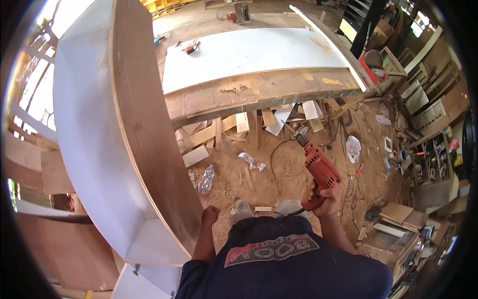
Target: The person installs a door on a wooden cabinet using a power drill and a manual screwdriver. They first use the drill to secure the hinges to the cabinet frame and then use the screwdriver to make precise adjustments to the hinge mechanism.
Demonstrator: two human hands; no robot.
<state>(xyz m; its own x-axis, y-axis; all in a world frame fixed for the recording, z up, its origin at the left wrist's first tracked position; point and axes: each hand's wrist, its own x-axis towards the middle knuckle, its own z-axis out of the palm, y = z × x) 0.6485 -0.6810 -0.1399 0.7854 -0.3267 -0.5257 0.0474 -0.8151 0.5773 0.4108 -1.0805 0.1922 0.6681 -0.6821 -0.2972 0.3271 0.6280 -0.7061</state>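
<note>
A red corded power drill [322, 169] is gripped by its handle in my right hand [323, 200]. Its black chuck and thin bit point forward and a little left, above the dusty floor. The cord drops from the handle, and part of it curls on the ground. Closed into a fist, my left hand [210, 215] is low beside the brown side of a tall cabinet carcass [152, 114]; whatever its fingers may hold is hidden. White panels line the inside of this carcass, which stands at my left.
Ahead is a wooden workbench [259, 94] with a white board [249, 52] and a small red-and-black tool [191, 47] on it. Wood offcuts and a plastic bottle [206, 179] litter the sawdust floor. Stacked boards and clutter [398, 224] line the right side.
</note>
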